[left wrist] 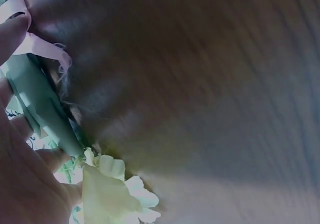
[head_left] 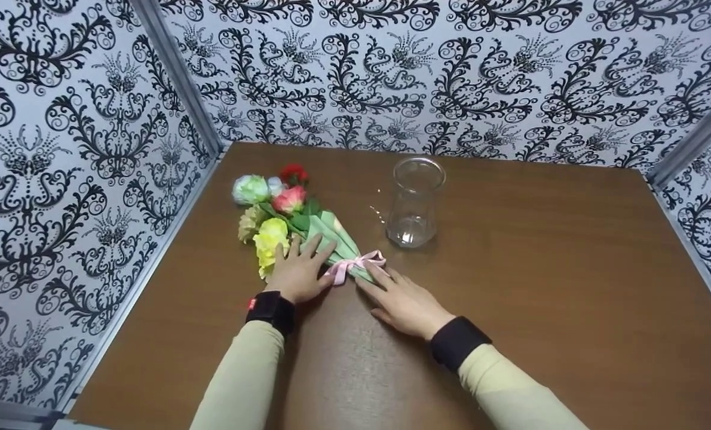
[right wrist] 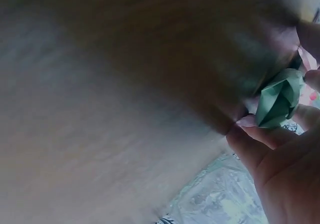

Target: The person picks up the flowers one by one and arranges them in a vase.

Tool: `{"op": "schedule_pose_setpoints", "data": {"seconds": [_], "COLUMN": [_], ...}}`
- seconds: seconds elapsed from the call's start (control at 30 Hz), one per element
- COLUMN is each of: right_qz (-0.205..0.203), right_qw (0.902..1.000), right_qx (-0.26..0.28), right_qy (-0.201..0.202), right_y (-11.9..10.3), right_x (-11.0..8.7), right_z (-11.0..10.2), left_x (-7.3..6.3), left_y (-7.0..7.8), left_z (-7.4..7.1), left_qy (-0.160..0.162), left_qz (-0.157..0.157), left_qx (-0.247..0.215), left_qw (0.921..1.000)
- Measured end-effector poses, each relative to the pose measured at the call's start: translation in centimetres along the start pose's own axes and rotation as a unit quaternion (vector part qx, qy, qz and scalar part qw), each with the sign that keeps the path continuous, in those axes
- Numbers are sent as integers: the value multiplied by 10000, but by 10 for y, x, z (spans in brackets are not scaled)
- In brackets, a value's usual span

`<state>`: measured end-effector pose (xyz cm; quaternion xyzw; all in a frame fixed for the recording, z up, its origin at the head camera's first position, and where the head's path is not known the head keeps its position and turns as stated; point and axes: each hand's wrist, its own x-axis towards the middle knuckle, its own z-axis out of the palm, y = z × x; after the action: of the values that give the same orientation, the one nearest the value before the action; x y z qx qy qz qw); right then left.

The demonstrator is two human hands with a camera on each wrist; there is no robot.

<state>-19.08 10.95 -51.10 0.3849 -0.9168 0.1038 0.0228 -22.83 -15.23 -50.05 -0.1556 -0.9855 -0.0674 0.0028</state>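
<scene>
A bouquet of artificial-looking flowers in green wrapping (head_left: 331, 230) lies on the table, blooms to the far left, wrapped stem end to the near right. A pink ribbon (head_left: 342, 270) ties it in a bow. My left hand (head_left: 299, 272) rests with spread fingers on the wrapping, beside the yellow flower (head_left: 270, 237); its thumb is by the ribbon in the left wrist view. Extended fingers of my right hand (head_left: 412, 304) touch the stem end near the bow. In the right wrist view the folded green end (right wrist: 280, 101) shows among those fingers. The bouquet's underside is hidden.
A clear glass vase (head_left: 412, 224) stands upright behind my right hand, right of the bouquet. Small white specks (head_left: 378, 212) appear left of it on the brown table (head_left: 541, 269). Patterned panels (head_left: 391, 77) enclose the back and sides.
</scene>
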Motion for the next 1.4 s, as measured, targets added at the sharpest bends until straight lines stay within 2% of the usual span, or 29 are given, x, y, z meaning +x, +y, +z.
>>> {"op": "schedule_pose_setpoints", "data": {"seconds": [0.23, 0.53, 0.63, 0.8, 0.87, 0.97, 1.07, 1.23, 1.4], "right_qz": [-143, -229, -222, -211, -111, 226, 640, 1018, 1474], "right_qw": [9981, 9973, 9975, 9970, 9968, 9956, 9905, 9789, 9628], "right_qx": [192, 265, 293, 356, 366, 577, 1026, 1667, 2213], "right_qy": [571, 640, 604, 661, 703, 700, 649, 602, 484], "right_y": [0, 0, 1, 1, 2, 4, 6, 11, 18], "right_x": [0, 0, 0, 1, 1, 2, 2, 3, 4], "right_z": [2, 4, 4, 5, 5, 3, 1, -2, -5], "left_x": [-1, -4, -4, -4, -5, -6, -8, -11, -14], "left_y": [-2, -1, -2, -6, -7, -6, -4, 0, 4], "left_z": [3, -2, -3, -2, -3, -7, -11, -13, -10], "left_qy": [2, 4, 281, 1059, 1194, 1094, 752, 272, 365], "left_qz": [4, -73, -13, 233, 277, 297, 208, 60, 248], "left_qx": [16, -77, -196, -284, -275, -255, -259, -169, -339], "left_qw": [10000, 9999, 9994, 9937, 9921, 9932, 9966, 9995, 9985]}}
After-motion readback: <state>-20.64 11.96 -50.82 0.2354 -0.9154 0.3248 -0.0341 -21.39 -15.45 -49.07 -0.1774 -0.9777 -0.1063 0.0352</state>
